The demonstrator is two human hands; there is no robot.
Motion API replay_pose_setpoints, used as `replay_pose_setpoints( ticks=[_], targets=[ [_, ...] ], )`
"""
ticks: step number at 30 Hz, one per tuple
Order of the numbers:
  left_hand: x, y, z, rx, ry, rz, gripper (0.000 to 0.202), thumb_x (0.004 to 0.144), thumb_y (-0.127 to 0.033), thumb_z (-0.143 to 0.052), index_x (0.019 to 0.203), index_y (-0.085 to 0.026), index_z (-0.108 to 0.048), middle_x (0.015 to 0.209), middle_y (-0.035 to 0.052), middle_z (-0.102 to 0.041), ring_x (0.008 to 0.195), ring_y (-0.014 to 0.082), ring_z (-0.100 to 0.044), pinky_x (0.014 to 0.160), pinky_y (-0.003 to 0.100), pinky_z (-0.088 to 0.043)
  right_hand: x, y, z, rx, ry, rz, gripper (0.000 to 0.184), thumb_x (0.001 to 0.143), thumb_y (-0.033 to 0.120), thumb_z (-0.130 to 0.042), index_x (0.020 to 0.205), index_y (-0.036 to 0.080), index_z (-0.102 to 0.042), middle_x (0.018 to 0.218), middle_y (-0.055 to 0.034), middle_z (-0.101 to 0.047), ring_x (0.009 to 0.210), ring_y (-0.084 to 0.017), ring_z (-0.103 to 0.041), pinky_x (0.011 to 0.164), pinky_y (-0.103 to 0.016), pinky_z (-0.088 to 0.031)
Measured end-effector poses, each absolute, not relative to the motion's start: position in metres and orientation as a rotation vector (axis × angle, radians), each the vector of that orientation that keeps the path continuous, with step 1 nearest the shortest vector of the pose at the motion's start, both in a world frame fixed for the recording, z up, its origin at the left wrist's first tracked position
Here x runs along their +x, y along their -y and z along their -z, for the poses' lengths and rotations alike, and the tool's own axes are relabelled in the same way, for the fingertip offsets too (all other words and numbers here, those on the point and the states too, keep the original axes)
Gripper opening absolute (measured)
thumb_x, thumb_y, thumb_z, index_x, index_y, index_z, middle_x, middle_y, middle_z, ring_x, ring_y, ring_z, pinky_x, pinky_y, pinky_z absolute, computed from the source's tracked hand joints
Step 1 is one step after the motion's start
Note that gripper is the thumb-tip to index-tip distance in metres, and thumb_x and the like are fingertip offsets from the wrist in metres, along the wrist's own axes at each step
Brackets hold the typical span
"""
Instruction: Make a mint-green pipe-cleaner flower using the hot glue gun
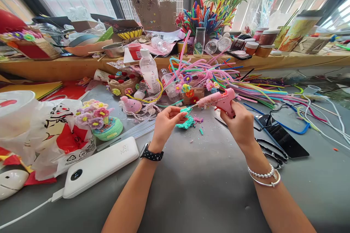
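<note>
My right hand is closed round the grip of a pink hot glue gun, whose nozzle points left. The nozzle tip touches a small teal pipe-cleaner piece pinched in the fingers of my left hand. A larger teal pipe-cleaner shape lies on the grey table just below, with small teal and pink scraps beside it. My left wrist carries a black watch, my right wrist bracelets.
A white power bank with a cable lies at the left, next to a plastic bag. Scissors and a black phone lie at the right. Loose pipe cleaners, small flower baskets and a bottle crowd the back.
</note>
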State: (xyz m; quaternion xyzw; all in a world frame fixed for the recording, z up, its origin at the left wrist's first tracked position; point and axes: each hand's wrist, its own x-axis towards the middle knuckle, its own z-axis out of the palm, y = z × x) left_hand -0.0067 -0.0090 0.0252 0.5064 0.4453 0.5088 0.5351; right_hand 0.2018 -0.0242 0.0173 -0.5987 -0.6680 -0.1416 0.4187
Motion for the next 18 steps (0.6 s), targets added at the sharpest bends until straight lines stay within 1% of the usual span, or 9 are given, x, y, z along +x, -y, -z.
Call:
replay_pose_setpoints(
  ticks=[10, 18],
  targets=[
    [-0.0074, 0.0076, -0.0234, 1.209, -1.058, -1.217, 0.028, 0.061, -0.03, -0.071, 0.077, -0.012, -0.058, 0.063, 0.0013, -0.065, 0.061, 0.0152, -0.065, 0.059, 0.026, -0.053, 0.2021, 0.0246, -0.019, -1.515, 1.668, 0.322, 0.0, 0.071, 0.017, -0.049, 0.071, 0.018, -0.05, 0.058, 0.0013, -0.046, 0.053, -0.014, -0.042, 0.052, -0.024, -0.033],
    [-0.0081, 0.0059, -0.0206, 1.22, -1.046, -1.234, 0.027, 0.061, -0.029, -0.071, 0.077, -0.013, -0.057, 0.064, 0.0005, -0.065, 0.061, 0.0152, -0.065, 0.06, 0.027, -0.053, 0.2021, 0.0246, -0.0192, -1.515, 1.665, 0.336, 0.002, 0.072, 0.018, -0.049, 0.07, 0.018, -0.049, 0.057, 0.0016, -0.044, 0.052, -0.014, -0.041, 0.051, -0.024, -0.032]
  ],
)
